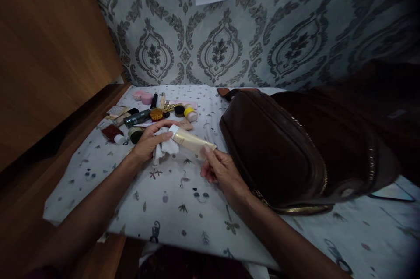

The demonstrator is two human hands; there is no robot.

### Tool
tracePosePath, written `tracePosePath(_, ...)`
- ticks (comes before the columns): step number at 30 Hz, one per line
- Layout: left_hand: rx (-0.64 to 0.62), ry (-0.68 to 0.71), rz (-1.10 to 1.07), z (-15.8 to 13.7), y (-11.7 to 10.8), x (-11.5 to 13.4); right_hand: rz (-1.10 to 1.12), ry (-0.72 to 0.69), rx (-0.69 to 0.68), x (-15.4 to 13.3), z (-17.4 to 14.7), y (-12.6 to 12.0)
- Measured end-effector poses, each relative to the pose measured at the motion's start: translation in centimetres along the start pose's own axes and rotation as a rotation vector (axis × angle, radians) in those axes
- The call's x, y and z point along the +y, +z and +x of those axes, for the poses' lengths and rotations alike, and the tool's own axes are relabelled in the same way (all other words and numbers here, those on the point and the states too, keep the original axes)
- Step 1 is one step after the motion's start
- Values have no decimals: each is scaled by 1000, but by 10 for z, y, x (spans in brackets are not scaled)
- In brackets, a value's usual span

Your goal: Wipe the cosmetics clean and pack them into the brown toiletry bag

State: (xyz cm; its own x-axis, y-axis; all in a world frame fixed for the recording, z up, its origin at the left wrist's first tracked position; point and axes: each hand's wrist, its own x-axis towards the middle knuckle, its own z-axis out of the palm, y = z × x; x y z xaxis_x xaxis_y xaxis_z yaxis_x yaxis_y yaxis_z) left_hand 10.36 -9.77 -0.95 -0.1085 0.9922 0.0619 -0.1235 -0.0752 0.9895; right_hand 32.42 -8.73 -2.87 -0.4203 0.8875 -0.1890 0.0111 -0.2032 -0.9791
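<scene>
the left hand is closed around a crumpled white wipe and the capped end of a cream tube, its thumb against the white cap. the right hand pinches the tube's flat end between thumb and fingers. the tube is held between the two hands, above the surface, slanting down from cap to flat end.

just beyond the left hand, a green jar sits beside its knuckles. to the left of that lies a dark red bottle with a white cap. behind them are a dark bottle on its side, an amber jar, a black-lidded jar and a jar with a yellow band. farther back stand a pink jar and a black tube.

a brown bag fills the right side, near the right hand, with a phone partly under its far edge. a patterned curtain hangs behind, and a wooden cabinet stands at left.
</scene>
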Motion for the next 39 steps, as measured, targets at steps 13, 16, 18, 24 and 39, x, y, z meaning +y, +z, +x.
tracePosePath(13,-12,-24,13,-2,2,3,621,444,-144,-14,-2,5)
tracePosePath(16,-4,-28,-1,-3,4,6,660,464,-165,-13,-3,4)
tracePosePath(18,12,-34,-10,-4,5,7,665,447,-167,-12,-3,3)
tracePosePath(24,50,-40,-54,-6,10,9,613,256,-120,-5,-1,3)
tracePosePath(39,-75,-170,-162,-30,55,-19,81,-164,-45,-1,-4,10)
